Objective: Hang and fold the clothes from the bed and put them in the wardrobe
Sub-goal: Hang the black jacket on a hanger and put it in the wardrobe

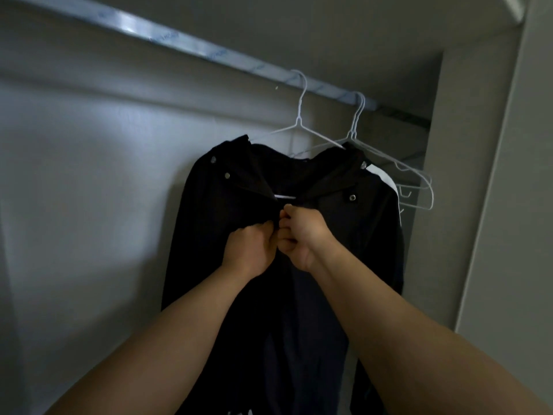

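A black jacket (215, 223) with metal snaps hangs on a white wire hanger (299, 115) from the wardrobe rail (185, 43). My left hand (250, 250) and my right hand (300, 235) meet at the middle of its front, just below the collar. Each hand pinches one front edge of the jacket, fingers curled, knuckles nearly touching. The lower part of the jacket runs down between my forearms and out of view.
Several empty white wire hangers (419, 187) hang to the right on the same rail, with a sliver of a white garment (386, 181) behind the jacket. The wardrobe's back wall (89, 175) is at left and its side panel (490, 175) at right.
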`<state>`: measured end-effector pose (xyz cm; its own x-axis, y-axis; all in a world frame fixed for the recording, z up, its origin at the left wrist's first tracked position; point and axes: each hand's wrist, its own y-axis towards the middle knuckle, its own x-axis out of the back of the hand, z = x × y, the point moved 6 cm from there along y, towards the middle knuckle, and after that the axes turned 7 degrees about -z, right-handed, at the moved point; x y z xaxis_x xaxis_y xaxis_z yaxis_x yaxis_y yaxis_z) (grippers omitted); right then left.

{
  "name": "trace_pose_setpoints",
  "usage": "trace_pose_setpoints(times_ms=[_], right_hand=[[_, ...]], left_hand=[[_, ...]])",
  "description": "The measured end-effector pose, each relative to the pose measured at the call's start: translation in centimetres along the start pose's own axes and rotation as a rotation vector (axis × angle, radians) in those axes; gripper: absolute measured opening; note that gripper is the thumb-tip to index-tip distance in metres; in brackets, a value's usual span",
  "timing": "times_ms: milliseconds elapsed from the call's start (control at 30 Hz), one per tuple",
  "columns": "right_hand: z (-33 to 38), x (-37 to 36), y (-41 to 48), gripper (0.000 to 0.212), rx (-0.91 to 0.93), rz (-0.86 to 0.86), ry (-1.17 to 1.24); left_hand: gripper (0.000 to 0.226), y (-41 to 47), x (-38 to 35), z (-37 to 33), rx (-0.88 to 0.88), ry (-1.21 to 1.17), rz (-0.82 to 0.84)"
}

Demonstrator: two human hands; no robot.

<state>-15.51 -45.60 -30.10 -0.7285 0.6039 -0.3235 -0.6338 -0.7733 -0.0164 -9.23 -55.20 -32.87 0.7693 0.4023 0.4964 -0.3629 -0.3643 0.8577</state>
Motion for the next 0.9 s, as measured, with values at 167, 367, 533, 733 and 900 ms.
trace_pose_setpoints(times_ms=[167, 367, 533, 733, 900], right_hand=[[3.1, -0.7, 0.0, 0.033, 0.060, 0.023, 0.002], [7.1, -1.7, -0.1, 0.032, 0.116, 0.044, 0.020], [9.5, -2.6, 0.1, 0.032, 0.172, 0.065, 0.026], [11.9, -2.7, 1.1, 0.033, 0.234, 0.071, -0.017], [9.6, -0.9, 3.0, 0.030, 0.354, 0.020, -0.113]], left_hand=[[0.036, -0.3, 0.4, -0.1, -0.001, -0.033, -0.087], [0.043, 0.1, 1.0, -0.3, 0.044, -0.032, -0.119], [0.045, 0.0, 0.6, -0.2, 0.033, -0.012, -0.113], [0.043, -0.8, -1.1, 0.4, 0.040, 0.039, -0.062], [0.047, 0.4, -1.9, 0.5, 0.023, 0.157, 0.096]])
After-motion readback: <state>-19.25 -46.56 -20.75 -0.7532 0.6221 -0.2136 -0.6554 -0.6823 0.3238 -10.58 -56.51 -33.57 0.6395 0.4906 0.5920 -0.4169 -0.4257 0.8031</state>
